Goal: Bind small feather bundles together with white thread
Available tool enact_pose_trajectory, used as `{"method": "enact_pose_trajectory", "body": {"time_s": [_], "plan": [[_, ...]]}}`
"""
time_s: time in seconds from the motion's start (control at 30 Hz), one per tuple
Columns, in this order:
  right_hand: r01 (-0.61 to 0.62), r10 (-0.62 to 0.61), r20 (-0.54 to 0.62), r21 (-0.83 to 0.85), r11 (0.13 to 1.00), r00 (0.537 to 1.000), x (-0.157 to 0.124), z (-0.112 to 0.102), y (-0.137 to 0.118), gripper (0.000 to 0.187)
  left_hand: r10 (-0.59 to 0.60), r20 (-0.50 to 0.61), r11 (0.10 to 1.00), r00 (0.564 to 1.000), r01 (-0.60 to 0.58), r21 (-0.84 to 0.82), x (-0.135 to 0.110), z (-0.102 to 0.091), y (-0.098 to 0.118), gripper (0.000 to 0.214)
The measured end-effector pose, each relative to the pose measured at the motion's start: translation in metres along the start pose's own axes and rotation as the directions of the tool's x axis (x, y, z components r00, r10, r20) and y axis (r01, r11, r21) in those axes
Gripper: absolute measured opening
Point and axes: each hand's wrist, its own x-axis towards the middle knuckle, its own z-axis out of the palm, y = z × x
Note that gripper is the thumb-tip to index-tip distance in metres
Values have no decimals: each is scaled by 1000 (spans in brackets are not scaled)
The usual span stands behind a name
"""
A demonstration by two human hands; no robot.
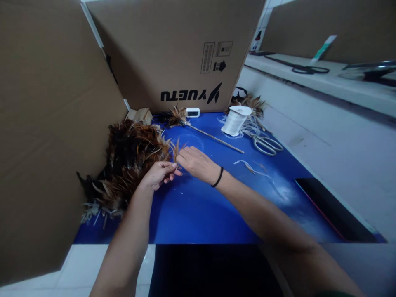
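A small brown feather (176, 149) stands up between my two hands, over the blue table. My left hand (161, 173) pinches it low, near the quill end, thumb against forefinger. Closed around it just above is my right hand (196, 163), with a black band on the wrist; its fingertips are turned away from view. Left of my hands lies a large heap of brown and black feathers (133, 152), with pale quill ends toward the front. Beyond my hands, a thin stick (216, 138) with a tuft of feathers (177, 117) at one end rests on the table.
A white ribbon spool (236, 120) stands at the back right, beside scissors (267, 144) and another feather bunch (252, 105). A ribbon scrap (253, 170) and a dark phone-like slab (335, 208) lie rightward. Cardboard (179, 53) walls the back and left. A small white display (192, 112) sits behind.
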Motion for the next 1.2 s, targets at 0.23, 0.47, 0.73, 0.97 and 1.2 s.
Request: {"method": "enact_pose_trajectory", "body": {"time_s": [0.23,0.47,0.73,0.97,1.2], "plan": [[20,-26,-72,-80,997,997,2,6,-2,35,-15,16,1000,1000,16,-21,-4,3,7,25],[-144,179,-175,197,970,968,-3,11,-4,31,65,-22,998,998,-66,-25,-3,1,4,28],[-494,679,188,819,290,709,-14,18,-18,19,246,-63,937,967,-220,273,-3,5,1,28],[-504,712,335,863,31,617,-5,39,-27,31,599,26,474,800,-381,794,-3,12,-3,25],[-461,755,327,887,-38,568,-5,47,-26,28,660,119,209,742,-333,919,-2,13,-11,26]]}}
